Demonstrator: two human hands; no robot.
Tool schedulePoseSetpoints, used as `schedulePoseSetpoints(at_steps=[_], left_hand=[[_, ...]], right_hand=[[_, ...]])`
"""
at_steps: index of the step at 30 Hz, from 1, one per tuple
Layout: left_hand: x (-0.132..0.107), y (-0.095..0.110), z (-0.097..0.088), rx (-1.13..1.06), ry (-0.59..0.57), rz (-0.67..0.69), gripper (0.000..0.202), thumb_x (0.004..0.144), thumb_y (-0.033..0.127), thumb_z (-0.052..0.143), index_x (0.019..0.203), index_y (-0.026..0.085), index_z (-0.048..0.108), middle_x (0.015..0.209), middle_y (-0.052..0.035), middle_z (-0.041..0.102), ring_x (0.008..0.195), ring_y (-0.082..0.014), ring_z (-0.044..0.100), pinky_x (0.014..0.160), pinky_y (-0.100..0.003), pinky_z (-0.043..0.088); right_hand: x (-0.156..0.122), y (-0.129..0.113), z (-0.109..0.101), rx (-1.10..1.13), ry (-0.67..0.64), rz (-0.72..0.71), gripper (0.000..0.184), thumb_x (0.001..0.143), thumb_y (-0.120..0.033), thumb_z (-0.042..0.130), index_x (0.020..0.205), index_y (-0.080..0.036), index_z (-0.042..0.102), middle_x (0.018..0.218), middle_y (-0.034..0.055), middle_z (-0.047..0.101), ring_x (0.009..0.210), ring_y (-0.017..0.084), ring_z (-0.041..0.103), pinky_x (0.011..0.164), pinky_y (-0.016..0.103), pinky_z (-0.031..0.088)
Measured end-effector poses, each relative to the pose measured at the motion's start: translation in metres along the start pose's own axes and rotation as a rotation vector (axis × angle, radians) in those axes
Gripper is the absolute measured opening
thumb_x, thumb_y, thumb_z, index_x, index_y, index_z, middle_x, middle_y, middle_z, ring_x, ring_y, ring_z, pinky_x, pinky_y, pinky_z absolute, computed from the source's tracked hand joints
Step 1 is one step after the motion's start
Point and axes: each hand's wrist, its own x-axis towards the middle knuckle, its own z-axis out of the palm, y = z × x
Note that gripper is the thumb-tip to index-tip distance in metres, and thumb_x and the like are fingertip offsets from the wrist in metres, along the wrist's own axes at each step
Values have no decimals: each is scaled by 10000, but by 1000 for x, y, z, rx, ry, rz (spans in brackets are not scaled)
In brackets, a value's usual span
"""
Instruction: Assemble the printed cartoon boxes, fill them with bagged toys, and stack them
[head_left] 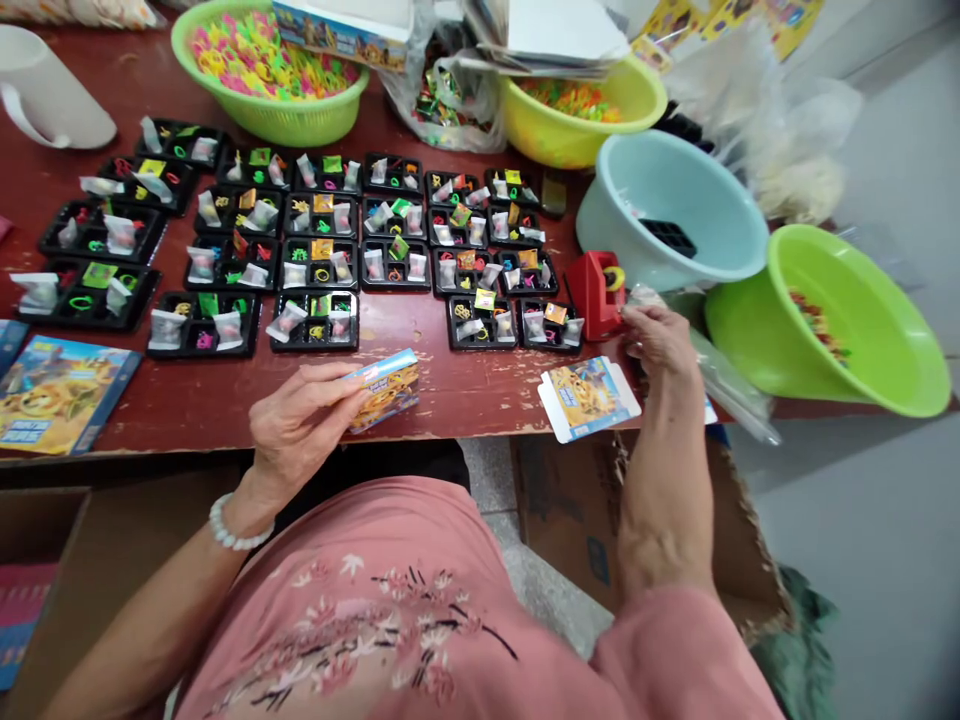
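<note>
Head view: left hand (304, 418) grips printed box (391, 390).

A small carton (386, 390), printed blue and yellow, is held tilted near the front edge of the table (405, 325). A red tape dispenser (589, 300) is positioned farther right.

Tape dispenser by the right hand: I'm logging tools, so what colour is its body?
The tape dispenser is red, seen best in the head view.

A pale wall (911, 200) flanks the red table (487, 405).
</note>
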Motion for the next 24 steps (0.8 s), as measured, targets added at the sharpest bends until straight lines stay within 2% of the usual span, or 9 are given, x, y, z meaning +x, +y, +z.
schedulePoseSetpoints(at_steps=[3,6,9,12,15,18,21,24], left_hand=[[2,-1,2,-17,7,-13,235,850,64,833,1024,214,789,1079,-38,827,953,-173,807,868,-290,667],[1,0,3,-18,10,-8,254,842,44,832,1029,208,783,1093,-46,824,964,-170,803,866,-284,662],[-1,3,3,-5,16,16,272,844,29,825,1041,210,780,1102,-44,824,969,-168,805,871,-279,660],[-4,5,3,16,26,21,277,845,26,824,1044,214,783,1102,-40,825,950,-161,805,857,-262,657],[-8,5,3,13,24,7,285,845,43,832,1058,226,789,1122,-39,825,958,-169,807,851,-269,662],[-10,6,4,5,30,-10,290,838,53,843,1059,236,795,1127,-36,825,959,-172,808,830,-263,662],[-10,7,5,-8,43,-6,267,849,53,832,1043,231,793,1112,-34,828,953,-169,809,830,-261,664],[-9,8,8,-31,57,-11,227,877,79,814,1042,232,790,1112,-35,830,964,-172,811,856,-279,674]], right_hand=[[2,-5,6,213,-50,112,248,928,-98,600,724,-215,520,481,-97,451,489,66,367,584,292,336],[5,-3,3,385,-73,173,297,933,-106,547,704,-256,431,485,-123,380,493,53,358,638,293,437],[3,9,-4,517,-81,175,270,929,-146,542,695,-248,450,508,-106,395,531,57,443,721,309,529],[-3,25,-2,594,-77,145,222,839,-128,615,685,-225,485,535,-85,451,579,69,530,740,292,579],[-8,36,10,626,-16,115,204,725,-104,644,688,-210,473,557,-88,505,568,65,547,674,233,598],[-10,38,22,606,57,109,160,675,-92,612,690,-198,493,557,-81,547,537,70,559,586,199,587],[-10,34,26,538,92,93,155,692,-96,612,656,-199,502,526,-63,553,504,87,575,522,195,566],[-15,31,25,457,106,21,198,752,-103,628,631,-204,509,500,-46,550,484,93,566,475,179,494]])
